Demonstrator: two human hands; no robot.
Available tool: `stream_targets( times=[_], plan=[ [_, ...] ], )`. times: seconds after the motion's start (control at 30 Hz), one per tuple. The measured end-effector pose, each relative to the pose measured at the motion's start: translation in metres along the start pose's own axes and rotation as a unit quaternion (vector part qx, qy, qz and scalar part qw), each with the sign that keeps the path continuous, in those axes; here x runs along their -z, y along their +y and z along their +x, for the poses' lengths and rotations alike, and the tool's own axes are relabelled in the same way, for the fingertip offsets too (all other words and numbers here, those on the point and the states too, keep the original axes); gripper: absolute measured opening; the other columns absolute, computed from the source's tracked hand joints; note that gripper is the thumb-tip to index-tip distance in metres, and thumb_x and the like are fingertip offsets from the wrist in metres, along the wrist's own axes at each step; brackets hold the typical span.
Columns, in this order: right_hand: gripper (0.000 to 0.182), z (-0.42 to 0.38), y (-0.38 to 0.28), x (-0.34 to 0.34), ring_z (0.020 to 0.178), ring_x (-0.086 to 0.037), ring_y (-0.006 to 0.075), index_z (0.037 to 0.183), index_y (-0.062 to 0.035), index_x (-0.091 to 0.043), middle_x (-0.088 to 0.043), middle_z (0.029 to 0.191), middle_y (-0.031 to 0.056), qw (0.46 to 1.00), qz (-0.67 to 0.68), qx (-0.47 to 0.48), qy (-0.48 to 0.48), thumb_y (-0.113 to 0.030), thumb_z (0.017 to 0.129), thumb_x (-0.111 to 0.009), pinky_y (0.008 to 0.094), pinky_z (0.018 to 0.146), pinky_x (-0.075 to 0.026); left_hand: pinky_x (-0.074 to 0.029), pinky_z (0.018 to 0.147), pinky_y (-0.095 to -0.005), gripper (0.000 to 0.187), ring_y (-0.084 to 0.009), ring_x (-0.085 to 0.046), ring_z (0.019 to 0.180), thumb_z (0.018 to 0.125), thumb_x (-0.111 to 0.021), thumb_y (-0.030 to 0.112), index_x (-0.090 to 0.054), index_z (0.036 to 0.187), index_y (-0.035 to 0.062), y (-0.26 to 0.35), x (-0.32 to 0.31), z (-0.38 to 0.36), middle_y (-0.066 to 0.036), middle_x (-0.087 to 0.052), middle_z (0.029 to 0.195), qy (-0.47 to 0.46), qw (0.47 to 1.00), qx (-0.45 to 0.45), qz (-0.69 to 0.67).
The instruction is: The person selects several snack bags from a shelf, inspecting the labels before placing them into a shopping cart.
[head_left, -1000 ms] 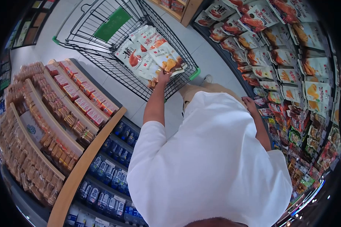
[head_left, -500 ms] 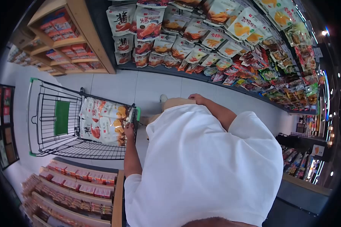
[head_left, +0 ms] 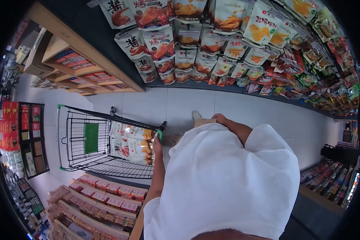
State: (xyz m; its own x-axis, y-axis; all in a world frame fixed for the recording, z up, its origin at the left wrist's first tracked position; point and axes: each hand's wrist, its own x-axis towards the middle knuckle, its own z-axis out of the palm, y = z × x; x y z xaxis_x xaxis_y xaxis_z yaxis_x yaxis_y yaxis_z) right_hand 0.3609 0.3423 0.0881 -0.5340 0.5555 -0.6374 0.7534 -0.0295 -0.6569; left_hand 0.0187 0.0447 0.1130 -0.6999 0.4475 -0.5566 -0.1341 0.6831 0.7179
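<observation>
A person in a big white shirt stands on the pale tiled floor point(head_left: 148, 106) of a shop aisle. The left hand point(head_left: 157, 145) is stretched out to the black wire shopping cart with green corners point(head_left: 80, 158). Its fingers are curled closed around the cart's near rail, right by the green corner piece point(head_left: 159, 134). The right hand point(head_left: 219, 118) hangs low by the person's tan trouser leg, just in front of the shirt. It holds nothing that I can see, and I cannot tell how far its fingers are spread.

Inside the cart, at the end nearest the person, lie several flat white snack bags with red and orange pictures point(head_left: 130, 143). They are piled together, touching each other and the cart's wire wall. A green flap point(head_left: 91, 138) sits on the far part of the cart.

Across the aisle hangs a long dark rack full of more white and orange snack bags point(head_left: 196, 44). To its left stand wooden shelves with small red boxes point(head_left: 78, 66). Near the person's left side is a low wooden shelf of red and brown packets point(head_left: 104, 200).
</observation>
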Motion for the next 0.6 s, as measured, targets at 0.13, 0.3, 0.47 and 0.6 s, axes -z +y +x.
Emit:
stream_targets(
  times=[0.13,0.3,0.47,0.6],
  plan=[
    [0.024,0.02,-0.003,0.015,0.079,-0.06,0.018,0.088,-0.0018,-0.066,-0.065,0.083,0.0096,1.0,-0.004,0.005,-0.017,-0.023,0.079,-0.058,0.03,0.074,-0.048,-0.039,0.087,-0.0397,0.052,-0.0353,-0.054,0.1,0.09,-0.035,0.045,-0.05,0.119,0.0046,0.006,-0.02,-0.018,-0.021,-0.058,0.103,0.067,0.985,-0.045,0.155],
    [0.026,0.054,0.024,0.019,0.078,-0.06,0.0175,0.089,-0.0013,-0.065,-0.065,0.083,0.0099,0.996,0.089,0.007,-0.024,-0.024,0.078,-0.059,0.0294,0.072,-0.048,-0.039,0.088,-0.0429,0.05,-0.0356,-0.053,0.102,0.083,-0.051,0.037,-0.047,0.122,0.0054,0.037,-0.025,-0.041,-0.02,-0.056,0.109,0.045,0.988,0.001,0.146],
    [0.024,0.063,0.043,0.033,0.075,-0.06,0.0158,0.09,-0.0027,-0.065,-0.065,0.081,0.0078,0.995,0.087,-0.001,-0.044,-0.023,0.079,-0.059,0.0292,0.066,-0.048,-0.034,0.095,-0.0431,0.067,-0.0358,-0.046,0.111,0.077,-0.058,0.042,-0.037,0.13,0.0074,0.019,-0.041,-0.036,-0.02,-0.05,0.12,0.097,0.951,0.035,0.291],
    [0.021,0.046,-0.018,0.075,0.07,-0.058,0.013,0.091,-0.0046,-0.063,-0.062,0.082,0.0035,0.971,0.22,-0.088,-0.033,-0.023,0.081,-0.056,0.0278,0.059,-0.046,-0.026,0.101,-0.0457,0.081,-0.036,-0.034,0.123,0.073,-0.063,0.043,-0.026,0.136,0.0091,0.032,-0.053,-0.047,-0.019,-0.039,0.131,0.101,0.926,0.09,0.352]
  ],
)
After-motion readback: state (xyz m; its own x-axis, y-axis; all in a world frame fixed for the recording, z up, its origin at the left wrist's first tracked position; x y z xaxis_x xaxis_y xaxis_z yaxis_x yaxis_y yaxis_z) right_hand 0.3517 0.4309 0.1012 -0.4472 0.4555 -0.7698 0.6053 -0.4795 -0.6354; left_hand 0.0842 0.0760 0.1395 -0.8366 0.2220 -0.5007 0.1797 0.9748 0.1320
